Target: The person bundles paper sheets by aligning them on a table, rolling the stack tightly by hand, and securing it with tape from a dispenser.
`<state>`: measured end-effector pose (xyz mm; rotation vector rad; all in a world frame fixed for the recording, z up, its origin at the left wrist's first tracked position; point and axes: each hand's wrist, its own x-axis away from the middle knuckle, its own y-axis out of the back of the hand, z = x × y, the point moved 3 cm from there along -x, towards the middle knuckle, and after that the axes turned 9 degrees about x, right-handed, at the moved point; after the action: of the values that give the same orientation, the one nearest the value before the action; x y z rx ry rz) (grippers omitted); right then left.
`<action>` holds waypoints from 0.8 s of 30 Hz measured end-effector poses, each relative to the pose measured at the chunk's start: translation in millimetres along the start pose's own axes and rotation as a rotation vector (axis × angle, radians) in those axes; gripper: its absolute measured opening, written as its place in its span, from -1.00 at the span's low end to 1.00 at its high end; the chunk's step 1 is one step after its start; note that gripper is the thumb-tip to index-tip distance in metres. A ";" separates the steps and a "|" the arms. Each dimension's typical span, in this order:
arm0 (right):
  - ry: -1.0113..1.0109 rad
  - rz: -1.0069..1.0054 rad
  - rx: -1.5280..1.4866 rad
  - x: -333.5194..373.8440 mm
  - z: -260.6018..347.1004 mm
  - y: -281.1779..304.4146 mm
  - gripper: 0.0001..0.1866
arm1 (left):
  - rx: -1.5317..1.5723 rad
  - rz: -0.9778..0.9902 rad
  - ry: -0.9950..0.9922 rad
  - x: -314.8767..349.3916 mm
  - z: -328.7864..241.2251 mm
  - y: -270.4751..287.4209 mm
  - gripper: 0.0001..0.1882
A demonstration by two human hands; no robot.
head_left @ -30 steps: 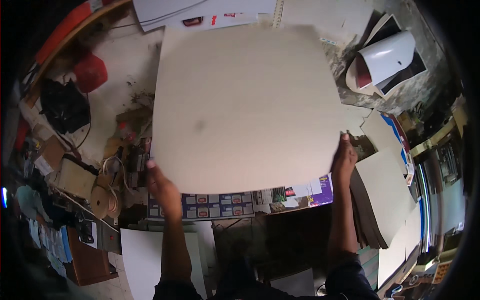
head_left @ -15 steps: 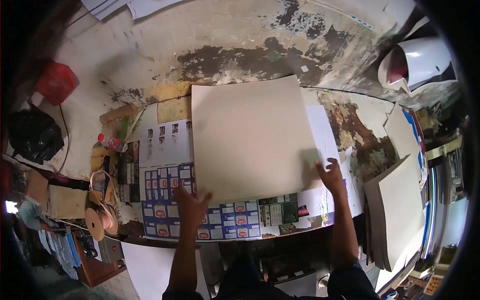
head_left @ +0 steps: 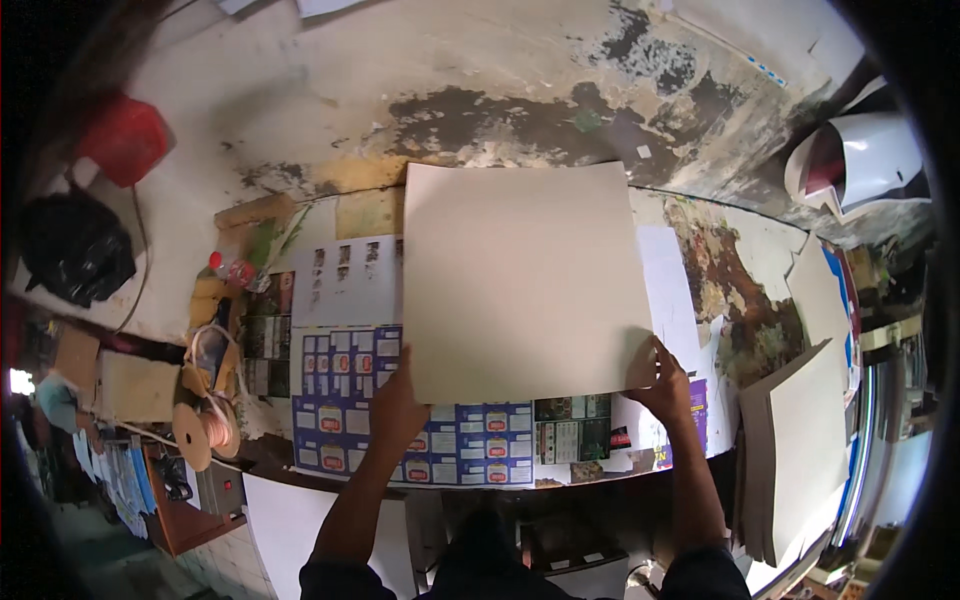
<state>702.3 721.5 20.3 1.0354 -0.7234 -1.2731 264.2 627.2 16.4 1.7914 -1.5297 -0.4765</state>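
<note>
A large beige cardboard sheet (head_left: 525,285) lies across the middle of the worktop, its far edge close to the stained wall. My left hand (head_left: 398,400) is at its near left corner, the fingers along the side edge and partly hidden. At the near right corner, my right hand (head_left: 662,392) has its fingers bent round the edge, with the thumb on the near side. Whether there is one sheet or a stack of them cannot be made out. Beneath the cardboard lie a blue printed sheet (head_left: 340,425) and a white sheet (head_left: 668,270).
To the right stands a stack of cardboard sheets (head_left: 800,440). On the left are a spool of pinkish cord (head_left: 205,430), a clear bottle with a red cap (head_left: 236,268) and a black plastic bag (head_left: 75,245). A white rolled sheet (head_left: 870,155) is at the far right.
Both hands have closed in from beside the cardboard sheet onto its near corners. The sheet now lies straighter, its far edge more level. The whole view has shifted slightly.
</note>
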 end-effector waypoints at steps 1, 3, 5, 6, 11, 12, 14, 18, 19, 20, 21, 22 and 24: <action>0.032 -0.006 0.007 -1.5 7.7 -1.5 0.05 | -0.035 -0.012 -0.057 -0.3 7.5 2.6 0.04; 0.087 -0.021 0.002 -0.8 16.8 -5.5 0.04 | -0.089 -0.025 -0.101 -0.9 21.4 4.9 0.07; 0.078 0.040 -0.038 1.8 3.3 -11.1 0.16 | -0.076 -0.036 -0.067 -7.3 25.2 -2.2 0.10; 0.110 0.036 -0.090 5.9 -7.0 -12.0 0.21 | -0.040 -0.011 -0.032 -10.2 22.2 -3.7 0.10; -0.018 -0.132 0.161 83.0 44.2 -7.6 0.19 | -0.193 -0.211 -0.161 72.4 12.6 9.0 0.10; -0.004 -0.180 0.104 111.9 56.9 -8.6 0.14 | -0.129 -0.233 -0.163 103.2 25.7 11.4 0.11; 0.142 -0.245 -0.132 185.0 67.2 -29.1 -0.11 | 0.000 -0.255 -0.212 168.0 49.2 7.6 0.12; 0.194 0.078 -0.062 357.8 118.2 -65.4 -0.52 | -0.013 -0.420 -0.022 334.8 153.5 0.7 -0.05; 0.119 0.189 -0.127 397.2 130.8 -73.2 -0.61 | -0.014 -0.415 0.087 379.2 181.9 3.6 -0.05; -0.002 0.318 -0.184 434.0 135.3 -86.3 -0.67 | -0.103 -0.532 0.155 424.3 207.9 3.2 -0.06; 0.027 0.356 -0.149 466.4 150.8 -90.0 -0.68 | -0.125 -0.555 0.282 467.3 234.7 4.9 -0.06; -0.030 0.346 -0.251 493.5 161.4 -100.9 -0.66 | -0.160 -0.570 0.360 503.4 257.1 5.4 -0.06; -0.136 0.362 -0.465 550.4 175.1 -131.8 -0.61 | -0.237 -0.614 0.540 573.1 309.8 11.1 -0.06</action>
<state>594.5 149.4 -89.7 0.4204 -0.6408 -1.1267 174.2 -10.0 -85.4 1.9678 -0.5250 -0.3898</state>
